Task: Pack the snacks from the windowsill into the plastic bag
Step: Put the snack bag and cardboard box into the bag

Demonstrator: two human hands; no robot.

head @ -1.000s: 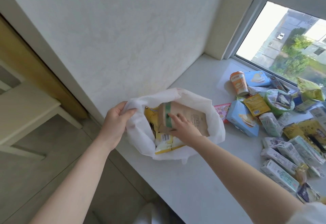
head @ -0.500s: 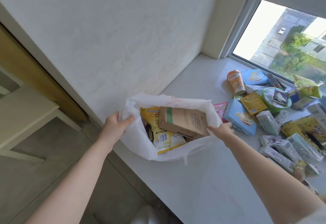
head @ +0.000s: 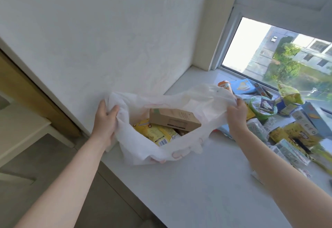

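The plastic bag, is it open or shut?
Open. The left hand and right hand hold the plastic bag wide; a brown box and yellow packet show inside.

- white textured plaster wall [head: 89, 30], left of the white windowsill [head: 197, 182]
- white-framed window [head: 228, 35] upper right; bright daylight, trees and a building outside
- grey floor [head: 50, 155] lower left
- pale wooden furniture piece [head: 18, 125] beside tan wood trim [head: 36, 98]

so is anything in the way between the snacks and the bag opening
Nothing visible: left hand and right hand hold the plastic bag mouth wide, and the brown box and yellow packet inside lie low.
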